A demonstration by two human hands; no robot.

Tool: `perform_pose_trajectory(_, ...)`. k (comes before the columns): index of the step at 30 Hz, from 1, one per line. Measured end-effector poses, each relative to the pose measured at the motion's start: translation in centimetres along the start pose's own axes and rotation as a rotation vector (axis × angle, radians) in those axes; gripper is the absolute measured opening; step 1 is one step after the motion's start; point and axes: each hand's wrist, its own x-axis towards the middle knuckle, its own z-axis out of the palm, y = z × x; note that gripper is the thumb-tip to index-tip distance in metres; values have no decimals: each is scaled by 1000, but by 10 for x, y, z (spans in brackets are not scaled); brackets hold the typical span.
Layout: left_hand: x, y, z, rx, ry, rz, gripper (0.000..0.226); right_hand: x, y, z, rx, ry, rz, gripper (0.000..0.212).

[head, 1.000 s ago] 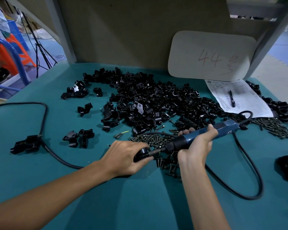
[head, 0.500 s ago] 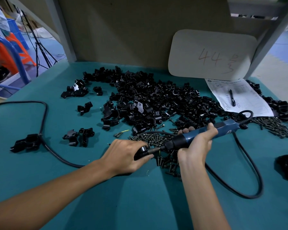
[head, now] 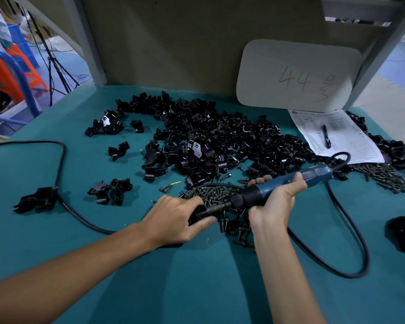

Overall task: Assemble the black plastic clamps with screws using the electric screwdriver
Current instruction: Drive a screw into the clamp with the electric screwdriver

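Note:
My left hand (head: 176, 218) grips a black plastic clamp (head: 195, 215) against the teal table (head: 197, 288); most of the clamp is hidden by the fingers. My right hand (head: 275, 202) holds the blue electric screwdriver (head: 290, 182) nearly level, its black bit pointing left into the clamp. Loose dark screws (head: 211, 192) lie in a heap between and behind the hands. A big pile of black clamp parts (head: 220, 141) spreads across the middle of the table.
The screwdriver's black cable (head: 351, 230) loops on the right; another cable (head: 61, 164) runs on the left past a clamp (head: 36, 199). Small clamp groups (head: 110, 190) lie left. A paper with a pen (head: 326, 139), a white board (head: 297, 76) and more screws (head: 384, 176) are at the back right.
Nearly nothing has changed: both hands keep the same grip, with the bit still in the clamp. The hands shifted very slightly.

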Motion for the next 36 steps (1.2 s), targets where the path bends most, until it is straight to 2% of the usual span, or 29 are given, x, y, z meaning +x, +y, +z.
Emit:
perform_pose_trajectory(3, -1, -1, 0, -23, -14, -19, 45, 0, -2, 0, 9, -57, 23, 44)
perform_pose_trajectory(5, -2, -2, 1, -72, -42, -44, 48, -1, -5, 0, 33, -120, 35, 44)
perform_pose_trajectory(10, -2, -4, 0, -147, -98, -43, 50, -3, -17, 6, -16, -178, -40, 55)
perform_pose_trajectory(13, -6, -5, 0, -183, -62, -20, 50, 3, -47, -5, -84, -209, -108, 63)
perform_pose_trajectory(15, -6, -5, 1, -156, 1, -23, 45, 6, -74, -17, -401, -203, -156, 49)
perform_pose_trajectory(19, -4, -3, 2, -84, 77, -43, 35, 0, -94, -43, -1498, -211, -352, 43)
perform_pose_trajectory(20, -2, -2, 2, -75, 81, -32, 36, -1, -92, -49, -1711, -227, -374, 41)
perform_pose_trajectory(23, 6, 4, -1, -34, 67, 16, 44, -9, -83, -55, -2067, -199, -323, 44)
perform_pose_trajectory(25, 21, 14, -6, -29, 91, -9, 50, -17, -83, -50, -2212, -161, -461, 60)
perform_pose_trajectory(27, 41, 31, -9, -40, 158, -4, 51, -34, -85, -37, -1983, -309, -533, 66)
perform_pose_trajectory(29, 60, 57, -9, -66, 222, 56, 46, -53, -84, -23, -1600, -533, -367, 56)
perform_pose_trajectory(31, 75, 81, -8, -119, 267, 106, 46, -65, -81, -21, -1399, -611, -260, 48)
perform_pose_trajectory(34, 86, 102, -10, -116, 199, 219, 59, -63, -97, -40, -1215, -465, -324, 41)
perform_pose_trajectory(36, 89, 93, -12, -50, 150, 245, 68, -58, -130, -63, -1209, -300, -391, 45)
